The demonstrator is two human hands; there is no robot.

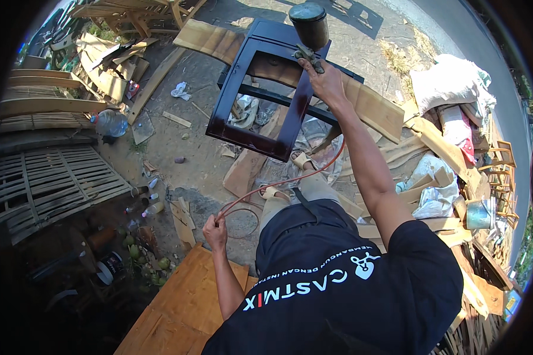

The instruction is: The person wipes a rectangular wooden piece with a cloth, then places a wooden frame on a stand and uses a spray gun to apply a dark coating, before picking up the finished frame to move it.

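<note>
Right hand (324, 80) is raised out in front, arm fully extended, fingers curled tight around the grip of a spray gun (308, 32) with a dark round cup on top. Whether a finger sits on the trigger cannot be told at this size. The gun sits just over the top right corner of a dark glossy wooden frame (260, 89), which is propped on planks (373, 106) on the dirt ground (189, 118).

Left hand (215, 229) is low and close to the body, fingers closed in a loose fist around a thin reddish hose (290, 179). The hose runs from that fist up in a curve toward the right arm, with a loop lying on the ground just beside the hand.

Sandalled feet (302, 160) stand below the frame. A light wooden board (183, 302) lies under the left forearm. Slatted panel (47, 183) at left, plastic bottle (109, 122) near it, scrap wood and sacks (450, 83) piled at right.
</note>
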